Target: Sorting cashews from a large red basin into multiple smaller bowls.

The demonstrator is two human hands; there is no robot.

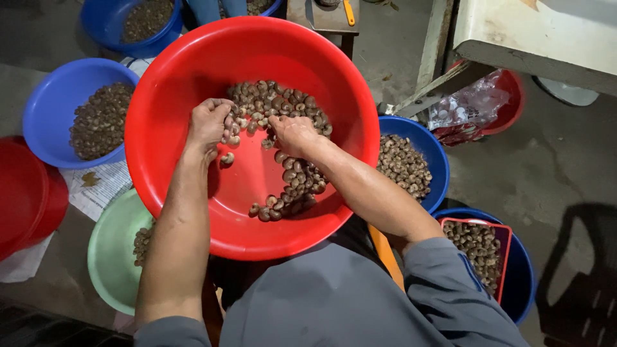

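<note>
Cashew nuts (283, 138) heaped in red basin (160, 160), left hand (209, 125) curled closed on several nuts, right hand (292, 133) just beside it, fingers pinched into the heap, blue bowl (45, 103) beyond left hand.

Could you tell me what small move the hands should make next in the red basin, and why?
Probably the left hand should pick up the lone nut just below it: that nut lies apart from the pile in the red basin, while the right hand rests on the pile.
</note>
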